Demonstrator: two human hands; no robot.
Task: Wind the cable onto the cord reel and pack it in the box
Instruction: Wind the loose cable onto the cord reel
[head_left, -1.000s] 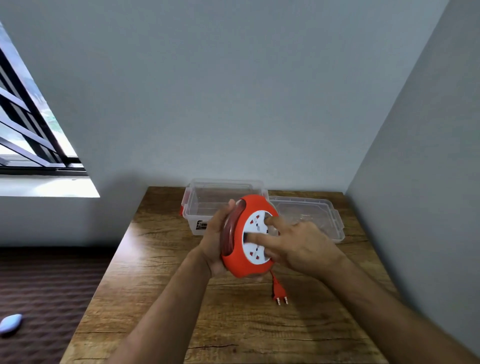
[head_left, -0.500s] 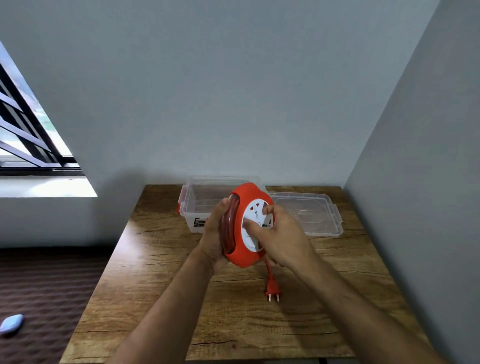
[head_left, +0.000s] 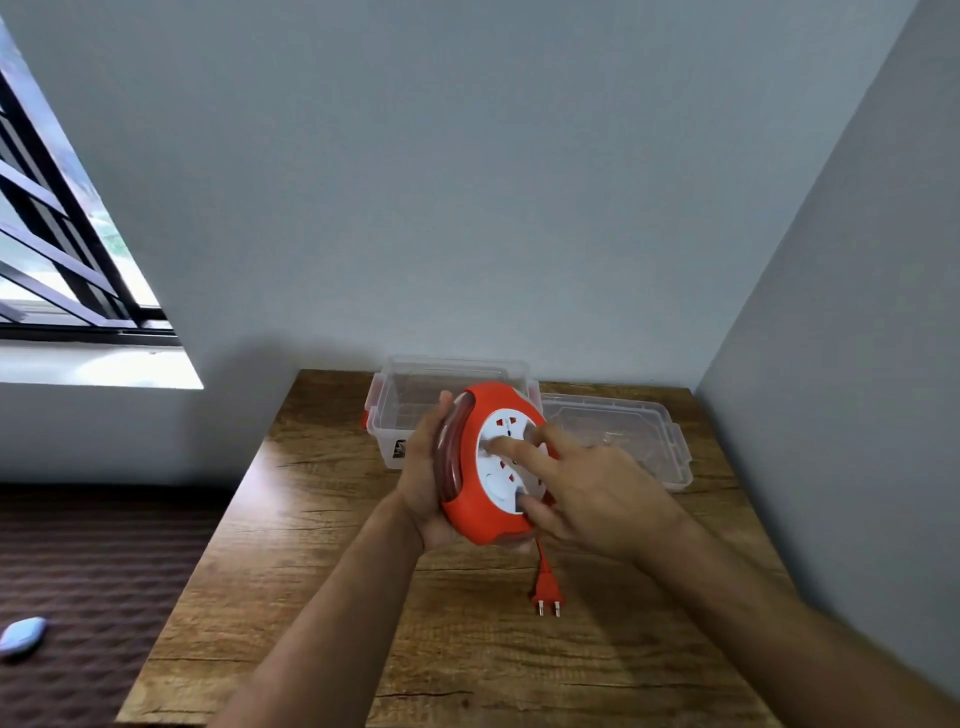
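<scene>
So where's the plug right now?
The plug lies on the table, just below the reel, between the two arms.

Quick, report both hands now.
Left hand: closed around the cord reel, holding it.
Right hand: open, fingers on the reel's white face.

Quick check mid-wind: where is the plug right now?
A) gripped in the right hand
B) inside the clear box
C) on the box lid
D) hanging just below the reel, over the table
D: the plug dangles on a short length of cable under the cord reel, prongs down above the table.
</scene>
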